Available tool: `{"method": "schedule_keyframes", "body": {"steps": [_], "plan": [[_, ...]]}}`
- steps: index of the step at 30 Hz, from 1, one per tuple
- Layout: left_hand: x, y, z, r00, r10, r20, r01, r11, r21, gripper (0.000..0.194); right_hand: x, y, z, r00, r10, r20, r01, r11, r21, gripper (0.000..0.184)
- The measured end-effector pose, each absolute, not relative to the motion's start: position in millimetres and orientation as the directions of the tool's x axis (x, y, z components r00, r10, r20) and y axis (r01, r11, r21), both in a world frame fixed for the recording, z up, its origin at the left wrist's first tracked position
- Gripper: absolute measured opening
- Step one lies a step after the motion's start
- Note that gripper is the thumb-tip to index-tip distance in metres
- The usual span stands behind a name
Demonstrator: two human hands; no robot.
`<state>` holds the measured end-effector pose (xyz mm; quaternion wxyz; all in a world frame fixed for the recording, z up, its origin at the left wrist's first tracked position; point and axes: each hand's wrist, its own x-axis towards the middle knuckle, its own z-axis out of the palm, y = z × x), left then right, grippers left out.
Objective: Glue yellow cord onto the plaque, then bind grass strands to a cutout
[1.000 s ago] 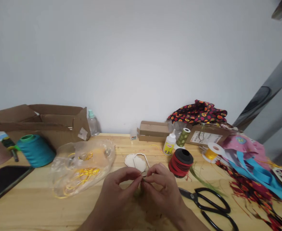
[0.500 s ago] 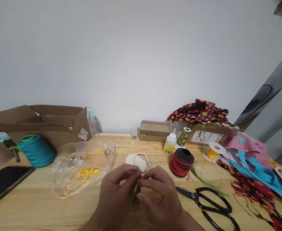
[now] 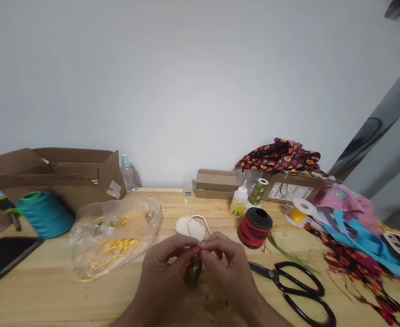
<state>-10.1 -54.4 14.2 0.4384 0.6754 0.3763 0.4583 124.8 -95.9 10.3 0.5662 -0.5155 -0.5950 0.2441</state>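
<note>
My left hand (image 3: 166, 265) and my right hand (image 3: 230, 267) meet at the front middle of the table, fingertips almost touching. Both are closed in a pinch on a small red piece (image 3: 200, 248), perhaps cord; the fingers cover most of it. Below the pinch hangs a looped bundle of dark olive thread (image 3: 193, 271), between the two hands. Just beyond my fingertips lies a flat cream-coloured piece (image 3: 196, 230) with a scalloped edge and a thin cream strip on it.
Black-handled scissors (image 3: 273, 275) lie right of my right hand. Behind them stand a red thread spool (image 3: 252, 230), a glue bottle (image 3: 238, 203) and an olive spool (image 3: 258, 192). On the left are a clear plastic bag (image 3: 89, 222), a teal cone (image 3: 46, 215) and a phone (image 3: 7, 259).
My right hand's fingers, more spread before, have come together beside my left fingertips. The olive thread now hangs in a visible loop. The view has shifted slightly.
</note>
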Motion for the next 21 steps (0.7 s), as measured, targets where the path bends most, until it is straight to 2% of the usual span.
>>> {"method": "schedule_keyframes", "body": {"steps": [7, 9, 13, 16, 18, 21], "plan": [[-9.9, -53.6, 15.5, 0.322, 0.911, 0.257, 0.086, -0.298, 0.951, 0.005, 133.8, -97.6, 18.1, 0.191, 0.786, 0.588, 0.534, 0.42, -0.734, 0.01], [-10.4, -53.7, 16.0, 0.322, 0.911, 0.256, 0.088, -0.298, 0.95, 0.005, 135.5, -96.9, 19.6, 0.198, 0.815, 0.545, 0.487, 0.4, -0.776, 0.011], [-12.6, -53.1, 15.1, 0.329, 0.906, 0.267, 0.104, -0.315, 0.943, 0.005, 132.7, -92.4, 15.3, 0.16, 0.916, 0.369, 0.271, 0.318, -0.908, 0.011], [-14.4, -50.9, 14.2, 0.313, 0.908, 0.279, 0.112, -0.327, 0.938, 0.003, 130.9, -90.1, 12.7, 0.13, 0.922, 0.365, 0.225, 0.331, -0.916, 0.008], [-15.4, -49.0, 13.9, 0.308, 0.909, 0.28, 0.11, -0.326, 0.939, 0.005, 132.9, -89.8, 15.1, 0.109, 0.891, 0.442, 0.336, 0.385, -0.86, 0.005], [-16.7, -46.1, 13.8, 0.305, 0.907, 0.291, 0.11, -0.337, 0.935, 0.01, 140.3, -91.8, 26.3, 0.026, 0.795, 0.607, 0.614, 0.466, -0.637, 0.007]]}}
